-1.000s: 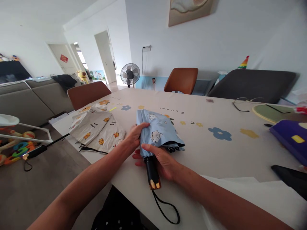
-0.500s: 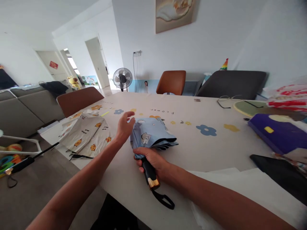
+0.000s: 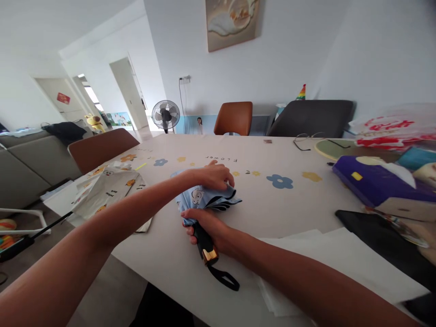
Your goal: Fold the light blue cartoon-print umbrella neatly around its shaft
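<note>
A folded light-blue umbrella (image 3: 196, 196) with a cartoon animal print and dark inner folds lies on the table in front of me. My right hand (image 3: 208, 225) is wrapped round its lower end, where the canopy meets the black handle (image 3: 204, 244). The handle ends in a gold-coloured band, and a black wrist strap (image 3: 225, 278) hangs from it. Across the canopy reaches my left hand (image 3: 217, 176), its fingers bent over the fabric near the far right edge. That forearm covers part of the canopy, and the fingertips are partly hidden.
On the left lies a beige umbrella (image 3: 109, 188) with a printed canopy, partly behind my left arm. White sheets (image 3: 306, 254) and a black flat item (image 3: 371, 231) are at right. Beyond them are a purple box (image 3: 371, 181) and eyeglasses (image 3: 303, 144). Chairs stand behind the table.
My left hand has moved right, from beside the canopy's left edge to over its far right side, its fingers now bent onto the fabric. My right hand keeps its hold. The view has shifted.
</note>
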The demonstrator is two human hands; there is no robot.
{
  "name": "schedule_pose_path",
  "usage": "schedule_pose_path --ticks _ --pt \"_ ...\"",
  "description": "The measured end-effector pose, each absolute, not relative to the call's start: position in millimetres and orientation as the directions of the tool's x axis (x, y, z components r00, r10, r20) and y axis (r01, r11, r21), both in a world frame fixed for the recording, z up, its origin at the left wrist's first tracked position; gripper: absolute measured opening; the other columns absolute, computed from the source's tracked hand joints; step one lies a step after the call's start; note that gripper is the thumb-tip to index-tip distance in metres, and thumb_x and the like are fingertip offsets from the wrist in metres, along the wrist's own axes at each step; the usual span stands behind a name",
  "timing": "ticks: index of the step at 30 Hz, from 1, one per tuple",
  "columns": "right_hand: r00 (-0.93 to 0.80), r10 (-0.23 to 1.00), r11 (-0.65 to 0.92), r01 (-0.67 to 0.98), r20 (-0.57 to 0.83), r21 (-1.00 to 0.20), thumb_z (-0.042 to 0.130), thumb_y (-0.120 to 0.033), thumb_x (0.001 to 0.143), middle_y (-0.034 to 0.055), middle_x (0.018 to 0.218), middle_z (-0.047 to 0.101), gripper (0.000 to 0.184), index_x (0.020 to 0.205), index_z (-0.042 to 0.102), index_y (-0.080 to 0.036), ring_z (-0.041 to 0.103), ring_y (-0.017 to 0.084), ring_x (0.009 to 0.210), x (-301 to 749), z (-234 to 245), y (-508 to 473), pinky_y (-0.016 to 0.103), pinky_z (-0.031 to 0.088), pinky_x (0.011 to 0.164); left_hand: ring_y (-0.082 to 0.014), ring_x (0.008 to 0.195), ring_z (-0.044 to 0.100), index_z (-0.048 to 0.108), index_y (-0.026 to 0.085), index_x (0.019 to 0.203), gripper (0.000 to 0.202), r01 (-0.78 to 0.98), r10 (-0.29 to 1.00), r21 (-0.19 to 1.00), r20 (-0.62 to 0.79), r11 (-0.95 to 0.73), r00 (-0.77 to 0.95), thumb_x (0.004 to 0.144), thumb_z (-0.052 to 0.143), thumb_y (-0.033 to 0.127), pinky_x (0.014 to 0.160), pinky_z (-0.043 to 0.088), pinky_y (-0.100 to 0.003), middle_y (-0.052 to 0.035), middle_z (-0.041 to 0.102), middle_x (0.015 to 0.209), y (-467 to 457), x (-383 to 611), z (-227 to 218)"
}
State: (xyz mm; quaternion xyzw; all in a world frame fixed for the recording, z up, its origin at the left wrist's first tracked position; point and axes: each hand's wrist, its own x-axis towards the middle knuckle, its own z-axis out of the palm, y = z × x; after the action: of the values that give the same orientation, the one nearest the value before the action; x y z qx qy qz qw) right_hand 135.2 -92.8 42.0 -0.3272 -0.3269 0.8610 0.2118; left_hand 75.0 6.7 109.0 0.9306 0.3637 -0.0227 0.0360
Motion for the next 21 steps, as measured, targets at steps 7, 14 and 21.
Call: schedule_pose_path --ticks 7,14,21 --pt "-0.673 0.597 -0.699 -0.170 -0.437 -0.695 0.059 -0.020 0.070 -0.0015 0.060 0.049 0.010 0.072 0.051 -0.013 0.042 0.005 0.042 135 42 -92 0.016 0.037 0.033 -0.0137 0.077 0.055 0.061 0.016 0.073 0.022 0.664 0.689 0.231 0.416 -0.711 0.593 0.064 0.042 0.008 0.076 0.042 -0.027 -0.0026 0.062 0.079 -7 44 132" --pt "-0.648 0.589 -0.711 -0.131 -0.483 -0.691 0.066 -0.027 0.067 -0.0027 0.061 0.050 0.023 0.076 0.047 -0.016 0.042 0.005 0.041 133 40 -89 0.015 0.035 0.030 -0.0132 0.074 0.054 0.054 0.017 0.066 0.015 0.783 0.717 0.332 0.668 -0.526 0.199 0.067 0.042 0.009 0.083 0.042 -0.031 -0.0002 0.059 0.073 -82 -30 138" --pt "-0.679 0.587 -0.680 -0.117 -0.442 -0.723 0.068 -0.046 0.065 -0.0020 0.062 0.051 0.037 0.077 0.048 -0.017 0.043 0.006 0.041 135 40 -87 0.016 0.036 0.028 -0.0150 0.079 0.057 0.051 0.019 0.065 0.010 0.785 0.806 0.528 0.588 -0.324 -0.063 0.068 0.043 0.014 0.097 0.034 -0.037 0.0013 0.061 0.071 -138 -81 85"
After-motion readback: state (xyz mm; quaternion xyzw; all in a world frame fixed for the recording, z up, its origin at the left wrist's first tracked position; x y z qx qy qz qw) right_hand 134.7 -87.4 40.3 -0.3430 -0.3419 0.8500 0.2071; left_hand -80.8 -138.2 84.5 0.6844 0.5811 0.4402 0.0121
